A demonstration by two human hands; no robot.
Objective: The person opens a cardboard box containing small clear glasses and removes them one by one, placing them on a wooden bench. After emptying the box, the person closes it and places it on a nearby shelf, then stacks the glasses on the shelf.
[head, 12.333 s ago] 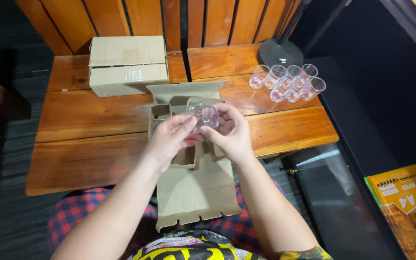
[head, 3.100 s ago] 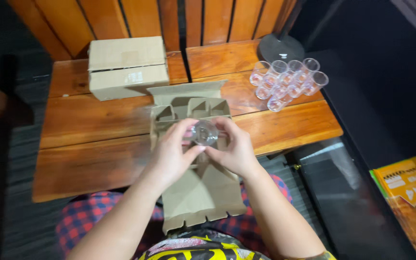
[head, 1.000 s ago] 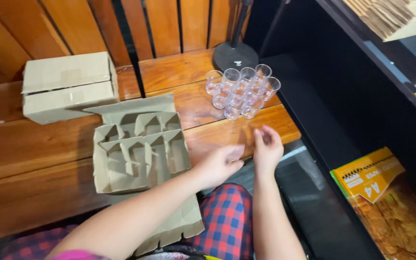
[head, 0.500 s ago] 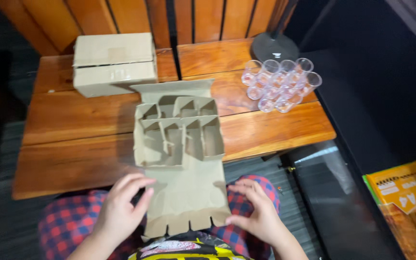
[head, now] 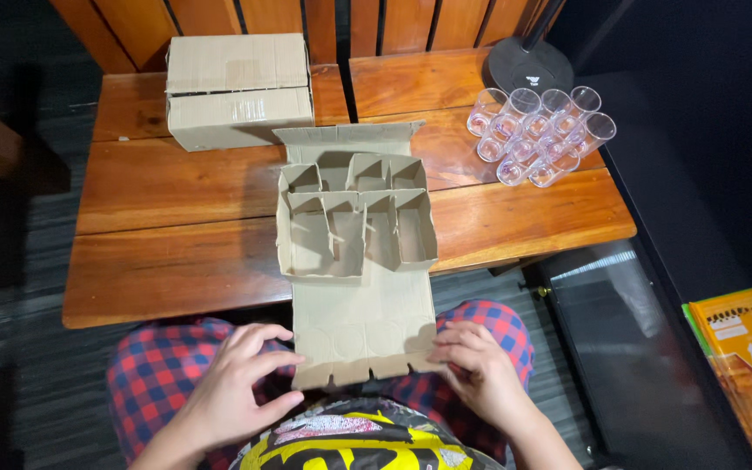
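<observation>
Both hands, left hand point(head: 237, 387) and right hand point(head: 480, 370), are resting open-fingered on the box flap point(head: 360, 326); dividers point(head: 354, 222) are sitting empty, glasses point(head: 541, 130) are standing far right on the counter point(head: 176, 218).

Wooden slat table point(head: 176, 187), two sections with a gap between. On it: closed cardboard box point(head: 238, 87) at the back left, open divided cardboard tray point(head: 354, 218) in the middle with its flap hanging off the front edge, cluster of clear plastic cups point(head: 540, 132) back right. Round black base point(head: 528, 63) behind the cups, probably a lamp stand.
</observation>
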